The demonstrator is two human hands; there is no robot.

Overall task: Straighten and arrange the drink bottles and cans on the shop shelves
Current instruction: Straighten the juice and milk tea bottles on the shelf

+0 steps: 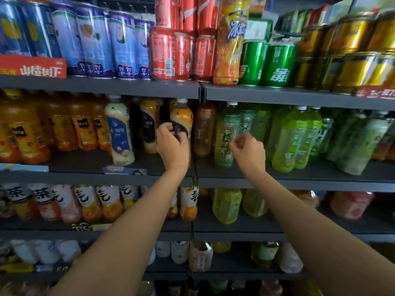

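Near the middle shelf's (98, 176) front edge, left hand (172, 144) grips the upright orange bottle (181, 120); right hand (249, 149), loosely curled and holding nothing, hovers beside the green tea bottle (226, 135).

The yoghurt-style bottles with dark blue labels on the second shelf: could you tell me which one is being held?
The rightmost one, beside the shelf divider: the left hand grips its label. The other two stand untouched further left.
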